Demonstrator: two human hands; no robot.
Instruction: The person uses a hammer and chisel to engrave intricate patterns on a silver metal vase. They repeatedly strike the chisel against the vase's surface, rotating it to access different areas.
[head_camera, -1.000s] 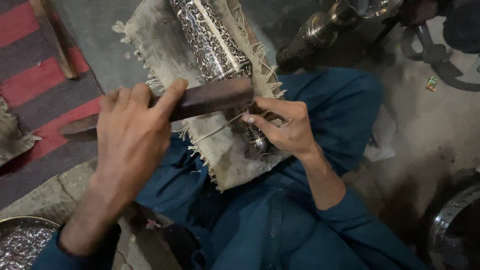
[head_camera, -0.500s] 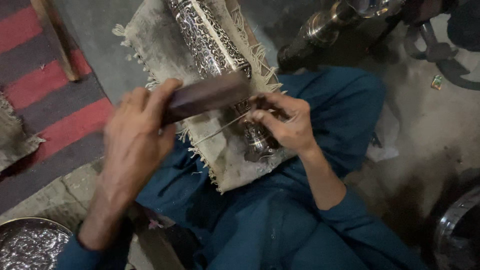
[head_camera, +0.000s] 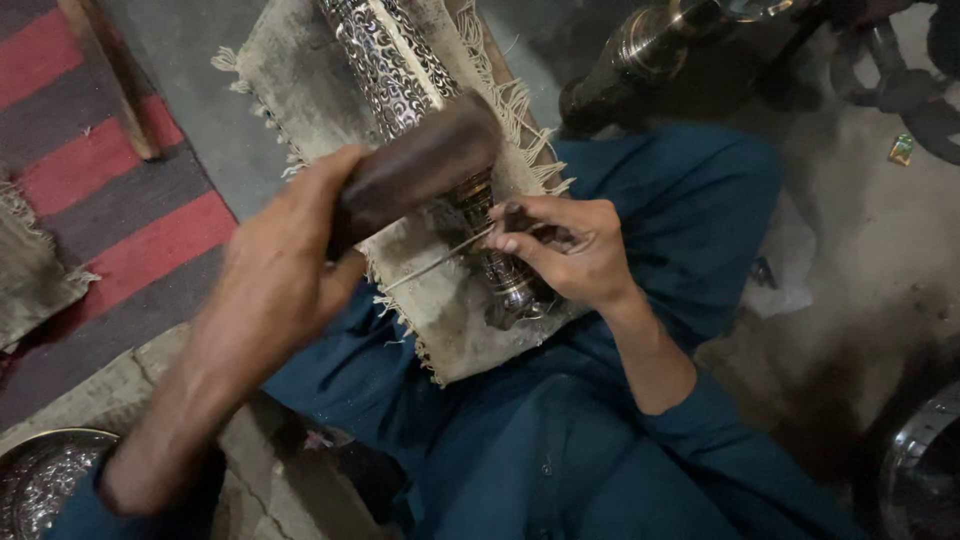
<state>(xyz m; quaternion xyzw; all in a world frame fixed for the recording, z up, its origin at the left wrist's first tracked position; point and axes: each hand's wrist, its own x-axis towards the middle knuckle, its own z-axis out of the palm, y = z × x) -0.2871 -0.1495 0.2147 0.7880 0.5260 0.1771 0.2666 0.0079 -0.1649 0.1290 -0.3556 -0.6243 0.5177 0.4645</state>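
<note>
Left hand (head_camera: 285, 270) is wrapped tight around the lower end of a dark wooden mallet (head_camera: 415, 170), whose thick head points up and to the right, raised just above an engraved metal tube (head_camera: 400, 75). Right hand (head_camera: 570, 250) pinches a thin metal chisel (head_camera: 440, 262) between thumb and fingertips; the slim rod slants down to the left from the fingers, and its far tip lies over the cloth just beside the tube's lower end. Whether the tip touches the metal cannot be told.

The tube is silvery and covered in dense scrolling pattern. It lies lengthwise on a frayed beige cloth (head_camera: 300, 90) spread over the person's lap, its upper end running out of the top of the picture and its lower end partly hidden under the right hand. The person wears blue clothing (head_camera: 560, 440), with both sleeves pushed up the forearms.

To the left, a red and grey striped rug (head_camera: 110, 220) covers the floor, with a wooden stick (head_camera: 105, 75) lying across it. At the lower left corner sits 1 embossed metal bowl (head_camera: 35, 480), only partly in view. Beyond the right knee stands a dark polished metal vessel (head_camera: 640, 60), and a curved shiny metal rim (head_camera: 915, 470) shows at the lower right edge.
</note>
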